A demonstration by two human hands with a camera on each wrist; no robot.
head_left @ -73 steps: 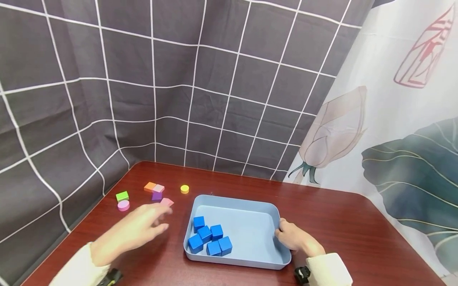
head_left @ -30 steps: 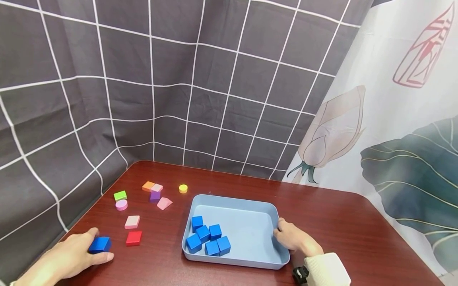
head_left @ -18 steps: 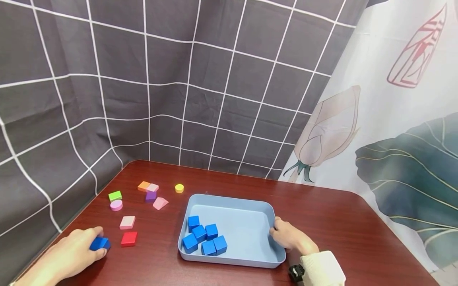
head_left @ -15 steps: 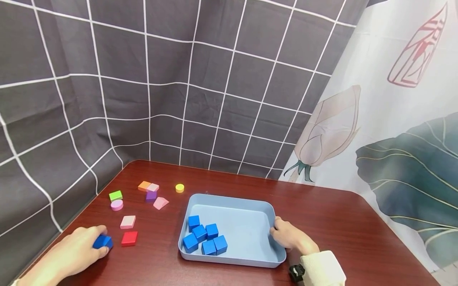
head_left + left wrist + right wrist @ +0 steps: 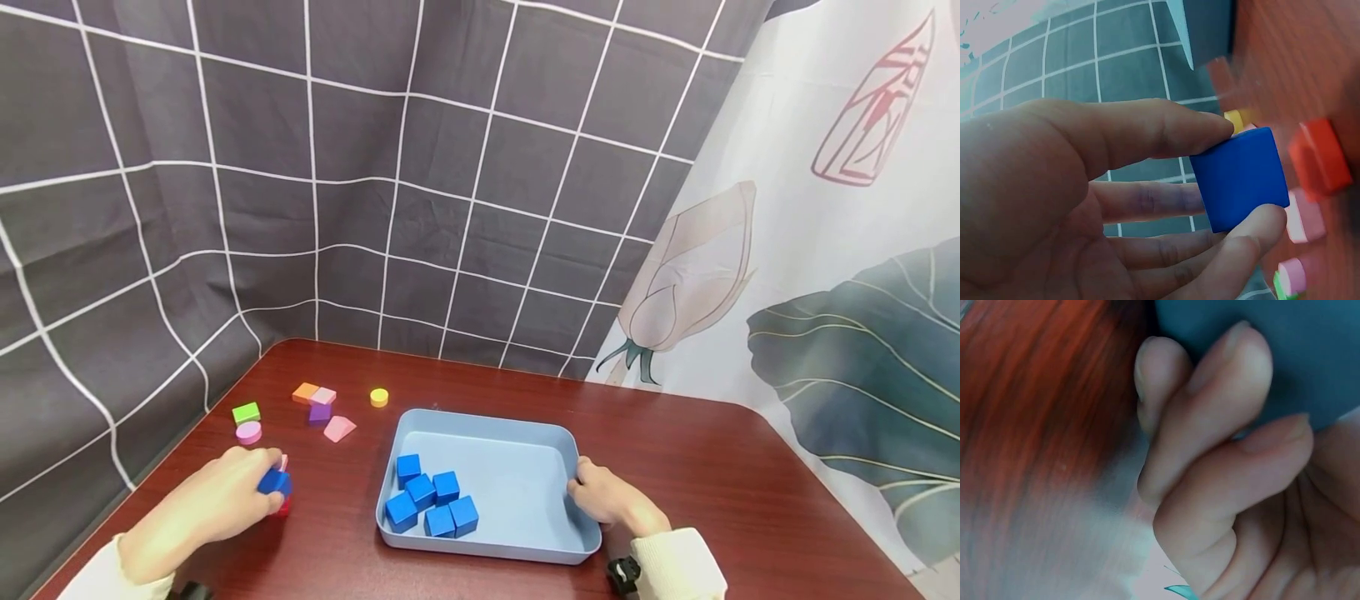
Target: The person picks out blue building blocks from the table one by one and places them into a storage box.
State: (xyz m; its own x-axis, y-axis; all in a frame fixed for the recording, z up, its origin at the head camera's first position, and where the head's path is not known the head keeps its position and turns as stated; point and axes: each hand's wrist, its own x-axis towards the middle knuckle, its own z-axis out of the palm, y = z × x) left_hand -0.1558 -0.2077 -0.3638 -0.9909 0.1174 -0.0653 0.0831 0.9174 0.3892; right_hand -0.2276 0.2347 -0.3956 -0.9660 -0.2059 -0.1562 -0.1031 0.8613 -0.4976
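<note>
My left hand [image 5: 213, 500] pinches a blue cube [image 5: 276, 482] between thumb and fingers. In the left wrist view that cube [image 5: 1241, 178] looks held off the table, its flat face toward the camera. Behind it in the head view, a red block [image 5: 282, 507] and a pale pink block are mostly hidden. At the light blue tray [image 5: 525, 479], my right hand [image 5: 615, 498] grips the right wall, fingers curled over it in the right wrist view. Several blue cubes [image 5: 422, 492] lie grouped in the tray's left part.
Farther back on the left lie a green block [image 5: 246, 413], a pink disc [image 5: 248, 432], an orange block [image 5: 304, 392], a purple block [image 5: 320, 414], a pink wedge-like block [image 5: 340, 428] and a yellow disc [image 5: 379, 397]. Gridded curtain [image 5: 360, 208] borders the table's far and left sides.
The left hand came across empty, took hold of the blue cube at the table's left, and has since carried it rightward over the red and pink blocks. The right hand stays on the tray.
</note>
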